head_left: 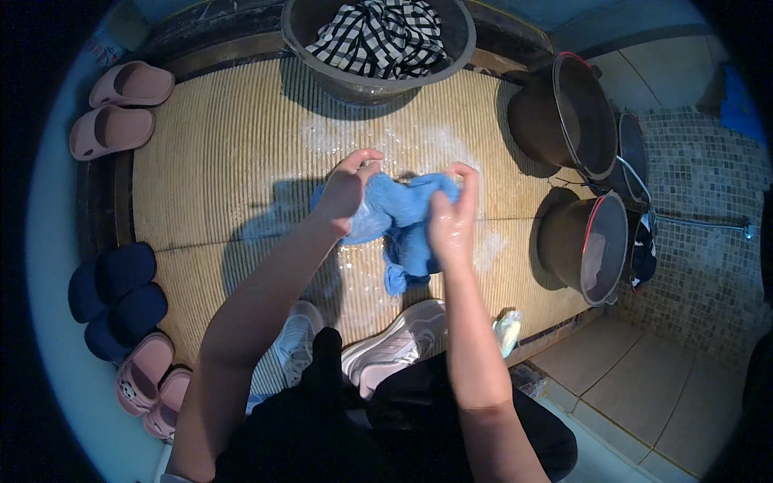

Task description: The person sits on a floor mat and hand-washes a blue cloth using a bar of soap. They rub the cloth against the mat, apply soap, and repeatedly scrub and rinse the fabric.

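A wet blue cloth (404,208) is bunched between my two hands, just over the soapy, ribbed mat (205,145). My left hand (350,187) grips its left side, where some suds whiten the fabric. On the other side, my right hand (453,214) holds the bunched upper right part, with thumb and fingers curled around it. A darker fold of the cloth hangs down between the hands towards my shoes. What the cloth is exactly cannot be made out.
Ahead stands a large grey tub (374,90) holding black-and-white checked fabric (386,39). Two dark buckets (537,127) stand at the right, near a hose (634,175). Pink slides (130,84) and navy slippers (133,268) line the left edge. A small packet (509,332) lies by my right forearm.
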Motion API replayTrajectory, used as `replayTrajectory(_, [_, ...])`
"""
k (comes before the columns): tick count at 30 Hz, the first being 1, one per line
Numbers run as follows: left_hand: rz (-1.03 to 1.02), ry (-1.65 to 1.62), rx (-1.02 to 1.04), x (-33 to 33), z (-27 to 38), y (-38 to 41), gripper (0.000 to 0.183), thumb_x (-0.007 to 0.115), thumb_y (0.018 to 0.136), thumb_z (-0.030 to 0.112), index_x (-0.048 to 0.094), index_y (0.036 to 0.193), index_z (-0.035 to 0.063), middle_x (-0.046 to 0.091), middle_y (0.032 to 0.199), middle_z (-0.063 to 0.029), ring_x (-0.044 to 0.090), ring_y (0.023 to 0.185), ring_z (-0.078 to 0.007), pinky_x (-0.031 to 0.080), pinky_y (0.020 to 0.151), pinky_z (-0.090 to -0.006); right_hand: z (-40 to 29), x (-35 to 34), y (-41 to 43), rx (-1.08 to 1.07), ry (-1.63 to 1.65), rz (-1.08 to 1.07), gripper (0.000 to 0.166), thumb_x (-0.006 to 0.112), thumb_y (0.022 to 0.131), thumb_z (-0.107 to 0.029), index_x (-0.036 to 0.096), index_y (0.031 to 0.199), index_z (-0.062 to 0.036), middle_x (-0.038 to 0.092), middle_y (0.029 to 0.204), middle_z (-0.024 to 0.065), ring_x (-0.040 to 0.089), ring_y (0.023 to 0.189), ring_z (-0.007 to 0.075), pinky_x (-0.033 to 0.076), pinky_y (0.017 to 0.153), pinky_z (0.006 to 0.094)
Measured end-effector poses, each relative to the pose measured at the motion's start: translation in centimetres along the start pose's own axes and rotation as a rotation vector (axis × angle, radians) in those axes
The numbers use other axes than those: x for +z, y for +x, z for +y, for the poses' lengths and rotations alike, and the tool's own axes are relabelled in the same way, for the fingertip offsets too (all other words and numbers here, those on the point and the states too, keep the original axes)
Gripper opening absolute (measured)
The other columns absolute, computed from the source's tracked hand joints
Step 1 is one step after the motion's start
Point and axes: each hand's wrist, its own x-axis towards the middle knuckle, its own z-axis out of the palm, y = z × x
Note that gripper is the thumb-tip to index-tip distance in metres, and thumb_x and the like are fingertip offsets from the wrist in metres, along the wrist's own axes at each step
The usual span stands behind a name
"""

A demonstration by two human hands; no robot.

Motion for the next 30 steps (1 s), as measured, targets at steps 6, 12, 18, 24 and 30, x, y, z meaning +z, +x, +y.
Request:
replayTrajectory(6, [-0.172, -0.140, -0.246, -1.2, -2.0, 1.6, 0.039, 0.051, 0.090, 0.042, 0.059, 0.084, 0.0047, 0.053, 0.070, -0.0020, 0.049, 0.063, -0.0131, 0.042, 0.061, -0.0268, -3.5, 7.4, -5.7, -0.459, -0.277, -0.143, 0.022, 0.067, 0.072, -0.020, 0.059, 0.089, -0.0075, 0.054, 0.079, 0.0123, 0.057, 0.066, 0.0299, 0.046, 0.057, 0.0354])
replayTrajectory(12, [0.063, -0.368, -0.304, 2.0, -1.2, -1.8, 0.035, 0.053, 0.088, 0.042, 0.055, 0.078, 0.0079, 0.051, 0.069, -0.0011, 0.045, 0.064, -0.0123, 0.040, 0.061, -0.0268, 1.2, 6.4, -2.3, -0.379, -0.383, 0.191, 0.026, 0.061, 0.081, -0.028, 0.059, 0.072, -0.0040, 0.055, 0.069, 0.0162, 0.055, 0.061, 0.0347, 0.043, 0.053, 0.0411])
replayTrajectory(18, [0.082, -0.161, -0.251, 2.2, -1.3, -2.4, 0.035, 0.054, 0.087, 0.041, 0.054, 0.072, 0.0090, 0.049, 0.071, 0.0012, 0.042, 0.065, -0.0094, 0.035, 0.061, -0.0251, 2.4, 4.7, 0.4, -0.020, -0.439, 0.015, 0.040, 0.049, 0.089, -0.035, 0.057, 0.073, 0.0009, 0.058, 0.068, 0.0269, 0.056, 0.065, 0.0432, 0.044, 0.060, 0.0489])
replayTrajectory(24, [0.083, -0.207, -0.286, 1.3, -0.4, -1.4, 0.040, 0.051, 0.088, 0.044, 0.054, 0.070, 0.0084, 0.046, 0.062, 0.0018, 0.042, 0.056, -0.0100, 0.036, 0.055, -0.0252, 2.6, 2.3, 2.1, 0.117, -0.231, -0.417, 0.044, 0.055, 0.083, -0.043, 0.058, 0.085, 0.0003, 0.061, 0.079, 0.0239, 0.060, 0.077, 0.0361, 0.046, 0.071, 0.0406])
replayTrajectory(30, [-0.251, 0.123, -0.136, -0.4, -0.5, -0.2, 0.033, 0.052, 0.089, 0.035, 0.058, 0.076, 0.0050, 0.055, 0.072, -0.0020, 0.050, 0.065, -0.0110, 0.041, 0.060, -0.0247, -1.6, -1.8, 3.8, 0.165, -0.350, -1.174, 0.057, 0.074, 0.066, -0.040, 0.058, 0.104, -0.0007, 0.060, 0.092, 0.0102, 0.055, 0.085, 0.0190, 0.043, 0.079, 0.0280])
